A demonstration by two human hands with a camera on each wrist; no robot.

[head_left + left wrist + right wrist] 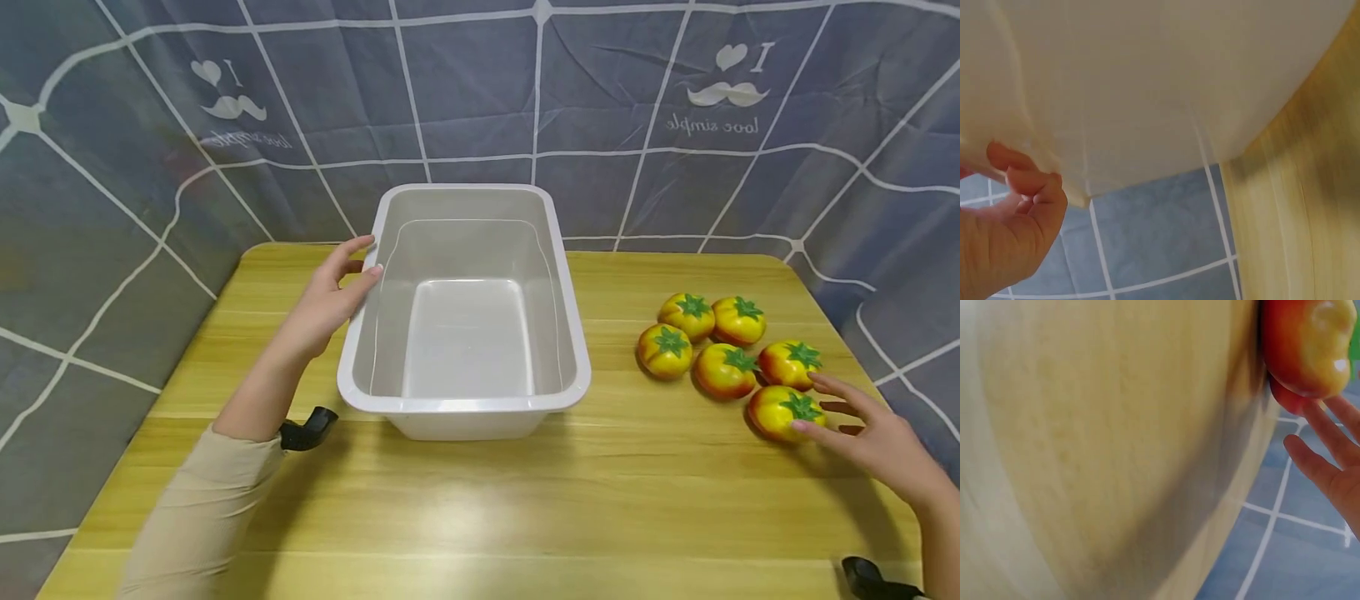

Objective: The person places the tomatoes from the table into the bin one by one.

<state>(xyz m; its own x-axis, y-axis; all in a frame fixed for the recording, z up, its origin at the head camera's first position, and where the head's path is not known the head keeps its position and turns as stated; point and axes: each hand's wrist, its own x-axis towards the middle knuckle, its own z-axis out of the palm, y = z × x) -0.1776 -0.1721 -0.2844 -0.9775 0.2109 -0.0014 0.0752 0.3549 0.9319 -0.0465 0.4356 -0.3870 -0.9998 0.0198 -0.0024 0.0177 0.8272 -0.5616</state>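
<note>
A deep, light-grey plastic basin stands on the wooden table with nothing inside it. My left hand holds the basin's left rim, thumb over the edge; the left wrist view shows bent fingers against the rim. To the right lies a group of several yellow-red toy tomatoes with green leafy tops. My right hand is at the nearest tomato, fingers spread, thumb and forefinger on its right side. In the right wrist view, the fingers reach just below a tomato; contact is unclear.
The light wooden table carries the basin and the tomatoes. A grey-blue cloth with white lines hangs behind and at both sides. Black straps show at the left wrist and right wrist.
</note>
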